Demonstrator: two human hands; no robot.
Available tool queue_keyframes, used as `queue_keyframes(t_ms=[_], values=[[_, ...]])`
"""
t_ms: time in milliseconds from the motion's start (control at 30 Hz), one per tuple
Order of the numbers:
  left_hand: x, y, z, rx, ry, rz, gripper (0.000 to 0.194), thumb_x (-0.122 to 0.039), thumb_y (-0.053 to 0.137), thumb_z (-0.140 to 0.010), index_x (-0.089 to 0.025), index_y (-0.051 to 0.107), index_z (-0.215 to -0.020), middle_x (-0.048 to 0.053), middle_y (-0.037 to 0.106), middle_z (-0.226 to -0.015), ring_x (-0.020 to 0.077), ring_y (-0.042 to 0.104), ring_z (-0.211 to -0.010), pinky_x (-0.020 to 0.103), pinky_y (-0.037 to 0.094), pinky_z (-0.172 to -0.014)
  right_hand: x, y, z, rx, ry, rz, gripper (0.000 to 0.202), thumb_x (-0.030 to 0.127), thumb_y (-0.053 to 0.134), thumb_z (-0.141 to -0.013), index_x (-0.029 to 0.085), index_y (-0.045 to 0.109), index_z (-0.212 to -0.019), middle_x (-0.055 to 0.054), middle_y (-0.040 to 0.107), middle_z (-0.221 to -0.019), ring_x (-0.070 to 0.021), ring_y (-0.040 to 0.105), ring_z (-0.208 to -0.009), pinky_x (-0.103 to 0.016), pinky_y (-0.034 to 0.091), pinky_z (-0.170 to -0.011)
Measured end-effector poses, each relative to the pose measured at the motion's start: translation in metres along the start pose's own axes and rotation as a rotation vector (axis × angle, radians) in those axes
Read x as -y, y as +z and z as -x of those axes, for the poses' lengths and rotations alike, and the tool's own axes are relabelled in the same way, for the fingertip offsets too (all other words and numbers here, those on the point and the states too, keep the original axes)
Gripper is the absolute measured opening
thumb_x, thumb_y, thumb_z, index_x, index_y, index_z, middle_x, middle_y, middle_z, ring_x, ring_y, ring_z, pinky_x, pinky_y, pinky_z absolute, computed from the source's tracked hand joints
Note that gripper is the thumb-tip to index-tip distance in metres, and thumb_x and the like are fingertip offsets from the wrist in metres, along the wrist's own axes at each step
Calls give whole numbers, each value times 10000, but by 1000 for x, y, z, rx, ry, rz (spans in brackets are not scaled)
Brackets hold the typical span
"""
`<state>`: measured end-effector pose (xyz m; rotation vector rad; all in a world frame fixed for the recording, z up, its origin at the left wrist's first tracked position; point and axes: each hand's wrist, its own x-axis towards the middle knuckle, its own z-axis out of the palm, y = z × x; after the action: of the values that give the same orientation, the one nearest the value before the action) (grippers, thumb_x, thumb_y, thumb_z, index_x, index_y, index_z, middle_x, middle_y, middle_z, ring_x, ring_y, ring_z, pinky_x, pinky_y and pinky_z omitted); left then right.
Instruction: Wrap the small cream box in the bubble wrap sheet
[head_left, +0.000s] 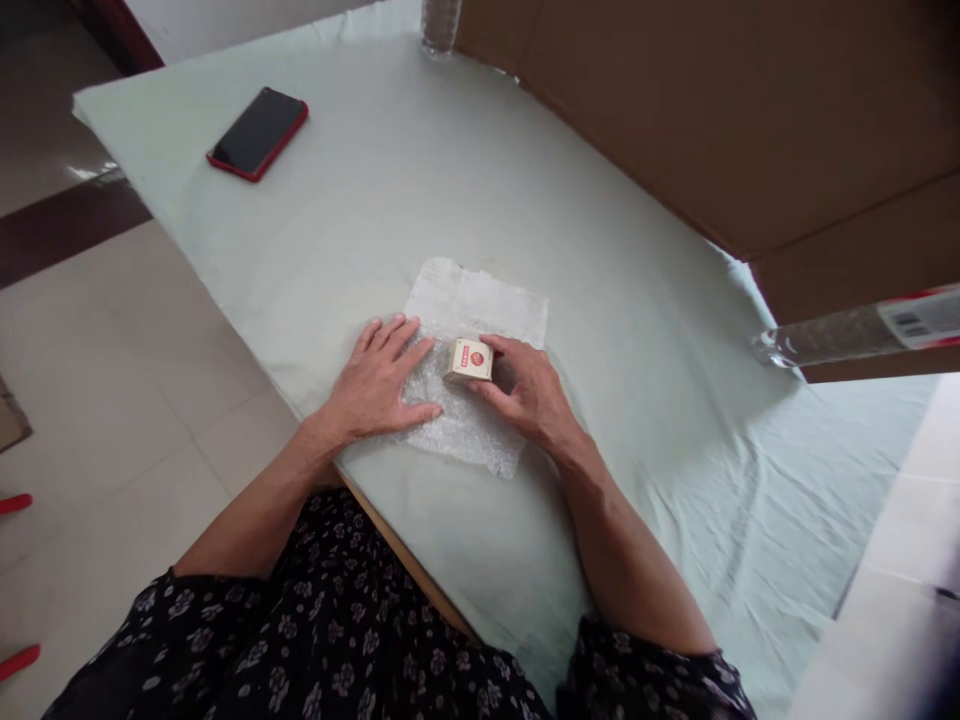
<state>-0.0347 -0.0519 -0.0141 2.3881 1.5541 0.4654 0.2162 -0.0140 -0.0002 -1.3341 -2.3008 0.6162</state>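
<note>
At far L, a phone (257, 134) w/ red case lies on the pale green cloth (360, 210). Next comes the L hand (377, 385): it grasps nothing, palm down, fingers spread, resting partly on the bubble wrap (480, 438). Then the small box (472, 360): it is over the wrap, btwn both hands, near the L fingers but apart from them, and at the R fingertips. Its printed face is turned up, toward the camera; the long axis I cannot tell, bc the depth is hardly seen. It looks cream-coloured, w/ a round red mark and a small red label. The R hand (534, 390) pinches it btwn thumb and index finger, from the R side. Farther R, a brown cardboard panel (712, 110) stands, w/ a clear plastic piece (832, 335) near its lower edge.
</note>
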Motion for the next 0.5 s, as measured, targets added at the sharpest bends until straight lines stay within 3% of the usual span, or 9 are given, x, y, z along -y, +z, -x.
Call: queue_keyframes(t_ms=[333, 500], values=[[2, -1, 0, -11, 3, 35, 838, -664, 689, -826, -191, 474, -1484, 180, 432, -1599, 369, 326, -1531, 572, 173, -1281, -2, 6, -3, -7, -4, -9, 502, 493, 617, -904, 267, 603, -1352, -99, 707, -1308, -329, 640, -1191, -521, 464, -1034], [0, -10, 6, 19, 0, 85, 801, -629, 673, -852, -183, 479, -1489, 187, 411, -1615, 377, 315, -1537, 585, 191, -1277, -3, 9, -2, -39, 15, -92, 506, 575, 625, -900, 281, 631, -1311, -83, 721, -1293, -317, 651, -1165, -537, 450, -1049]])
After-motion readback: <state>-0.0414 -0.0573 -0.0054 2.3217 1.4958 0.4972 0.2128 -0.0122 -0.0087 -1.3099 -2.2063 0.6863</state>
